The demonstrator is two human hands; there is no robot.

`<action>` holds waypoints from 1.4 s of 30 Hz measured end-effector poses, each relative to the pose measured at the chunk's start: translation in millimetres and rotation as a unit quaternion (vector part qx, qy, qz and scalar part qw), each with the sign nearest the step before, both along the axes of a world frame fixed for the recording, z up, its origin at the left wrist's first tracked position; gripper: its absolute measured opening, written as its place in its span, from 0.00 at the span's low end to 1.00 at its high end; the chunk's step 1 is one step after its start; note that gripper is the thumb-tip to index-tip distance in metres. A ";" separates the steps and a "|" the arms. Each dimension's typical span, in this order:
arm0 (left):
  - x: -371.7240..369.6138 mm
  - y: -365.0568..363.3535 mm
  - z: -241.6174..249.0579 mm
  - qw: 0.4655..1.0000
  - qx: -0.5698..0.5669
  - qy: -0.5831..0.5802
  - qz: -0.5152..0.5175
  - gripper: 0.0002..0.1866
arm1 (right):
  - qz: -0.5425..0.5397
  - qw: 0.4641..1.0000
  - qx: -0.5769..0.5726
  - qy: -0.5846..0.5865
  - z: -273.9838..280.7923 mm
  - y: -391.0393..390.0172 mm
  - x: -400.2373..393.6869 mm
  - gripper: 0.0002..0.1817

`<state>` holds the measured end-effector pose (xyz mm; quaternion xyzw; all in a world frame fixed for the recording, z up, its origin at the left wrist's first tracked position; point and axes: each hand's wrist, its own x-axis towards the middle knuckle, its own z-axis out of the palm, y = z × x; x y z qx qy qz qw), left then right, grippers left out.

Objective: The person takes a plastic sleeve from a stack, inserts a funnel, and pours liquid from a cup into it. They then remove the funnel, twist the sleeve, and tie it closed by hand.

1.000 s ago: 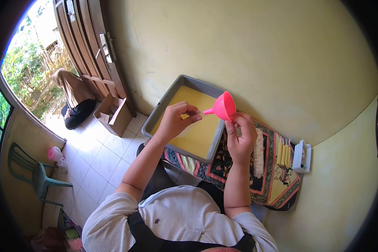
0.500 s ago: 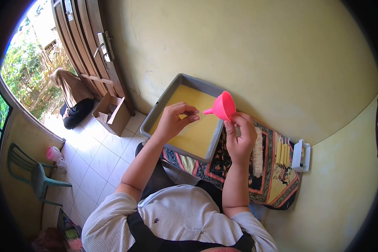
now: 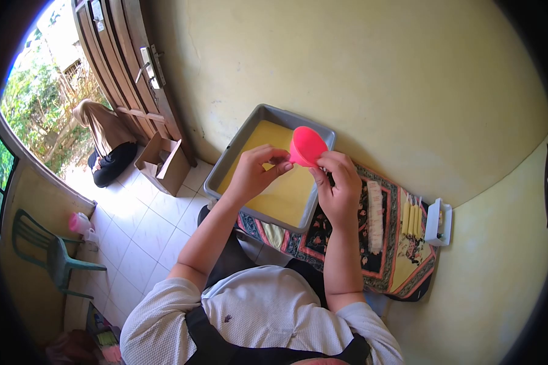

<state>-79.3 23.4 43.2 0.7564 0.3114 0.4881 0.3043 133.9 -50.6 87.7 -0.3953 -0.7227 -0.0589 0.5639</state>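
A pink funnel (image 3: 309,146) is tilted in the air, its wide mouth towards the right and its spout towards the left. The fingertips of my right hand (image 3: 340,188) pinch the funnel's rim. At the spout, my left hand (image 3: 256,173) is closed in a pinch, on what looks like a piece of thin clear plastic; most of it is hidden by the fingers. Below both hands stands a grey rectangular tub (image 3: 226,159) holding yellow liquid (image 3: 280,198).
On the patterned cloth (image 3: 347,243) lie a long whitish bundle (image 3: 374,216) and several yellow tubes (image 3: 411,220), beside a small white container (image 3: 433,222). Leftward are a cardboard box (image 3: 164,167), a green chair (image 3: 58,255), a door (image 3: 122,73) and a seated person (image 3: 103,137).
My right hand has brought the funnel left and slightly up, so its spout now meets the fingers of my left hand. The left hand has hardly moved.
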 end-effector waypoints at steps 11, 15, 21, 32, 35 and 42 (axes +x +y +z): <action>10.7 7.6 -21.7 0.989 -0.116 -0.087 -0.042 0.18 | 0.057 0.998 -0.025 0.021 -10.7 21.1 9.7 0.18; 6.9 12.5 -27.0 0.973 -0.133 -0.169 -0.082 0.18 | 0.029 0.991 -0.086 0.096 -24.6 8.8 34.7 0.30; -8.9 18.7 -20.4 0.956 -0.109 -0.260 -0.078 0.14 | -0.219 0.954 -0.199 -0.042 -129.6 -5.3 133.9 0.53; -17.8 36.5 -19.0 0.948 -0.085 -0.306 -0.028 0.16 | -0.199 0.945 -0.248 0.079 -188.0 15.6 136.4 0.56; -26.7 39.6 -17.3 0.948 -0.088 -0.305 -0.030 0.17 | -0.203 0.958 -0.179 0.100 -160.6 28.3 123.3 0.53; -41.7 38.0 -10.4 0.947 -0.080 -0.312 -0.010 0.18 | -0.110 0.966 -0.130 -0.196 -81.8 64.8 53.3 0.49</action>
